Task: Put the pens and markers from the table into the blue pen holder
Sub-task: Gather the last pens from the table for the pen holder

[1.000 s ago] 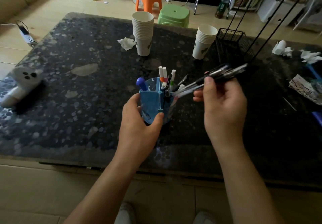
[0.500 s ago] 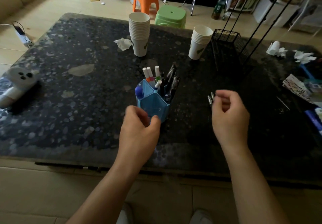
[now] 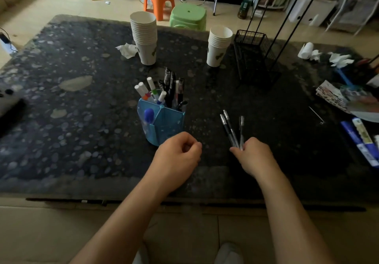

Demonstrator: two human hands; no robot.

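At the far left edge a white rounded object with dark spots (image 3: 7, 99) is cut off by the frame, too blurred to identify, resting on the dark speckled stone surface (image 3: 67, 120). Farther in, a crumpled white tissue (image 3: 127, 50) lies just beside a tall stack of white paper cups (image 3: 144, 38). Near the middle stands the blue faceted plastic pen holder (image 3: 164, 123), upright, with white-capped markers (image 3: 146, 89) leaning left out of its far compartment, several dark pens (image 3: 171, 88) standing in the compartment beside them, and a blue-capped marker (image 3: 149, 115) in the near-left compartment; how many dark pens there are is hard to tell, as they overlap against the dark surface. The left hand (image 3: 177, 158) hovers just in front of the holder, fingers curled loosely with nothing visibly in them, covering the holder's lower right corner. A shorter stack of white paper cups (image 3: 219, 46) sits behind, next to a black wire mesh basket (image 3: 254, 58) that nearly vanishes into the shadow. The right hand (image 3: 254, 158) is closed around the lower ends of three slim black pens with silver tips (image 3: 230, 130), which fan upward and away from the palm; their gripped ends are hidden. At the right edge, blue and white markers (image 3: 361, 138) lie on the surface, partly cut off, beside blurred printed paper (image 3: 332, 96).
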